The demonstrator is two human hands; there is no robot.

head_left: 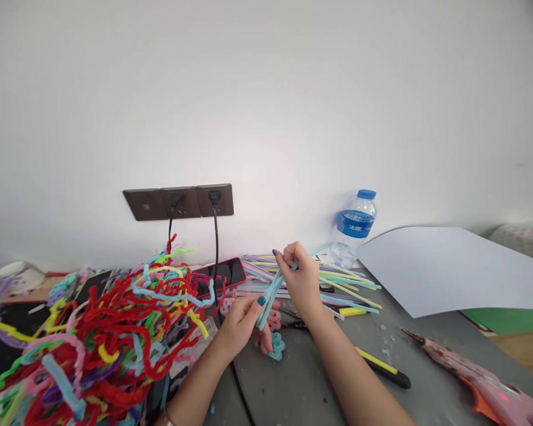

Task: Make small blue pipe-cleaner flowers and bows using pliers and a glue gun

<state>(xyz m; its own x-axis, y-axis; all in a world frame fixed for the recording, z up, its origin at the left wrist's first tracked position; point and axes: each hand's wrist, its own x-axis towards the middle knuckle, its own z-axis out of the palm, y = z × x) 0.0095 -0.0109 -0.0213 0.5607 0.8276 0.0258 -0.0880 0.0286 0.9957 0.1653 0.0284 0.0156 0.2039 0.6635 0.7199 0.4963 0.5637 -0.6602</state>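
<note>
Several light-blue pipe cleaners (273,293) run slantwise between my two hands, bunched side by side. My left hand (242,324) pinches their lower end between thumb and fingers. Higher up and to the right, my right hand (299,278) closes round the upper part of the bunch, thumb pointing up-left. Just below my left fingers, a curled light-blue pipe cleaner flower (276,347) rests on the grey table. Pink curled pieces (274,319) lie behind the hands, partly hidden by them. Straight pastel pipe cleaners (350,283) are spread out beyond my right hand.
A tangled heap of coloured pipe cleaners (128,331) fills the left. A phone (224,273), a water bottle (355,228) and wall sockets (177,202) are at the back. On the right are white paper (453,266), a yellow-black cutter (386,370) and a pink glue gun (479,378).
</note>
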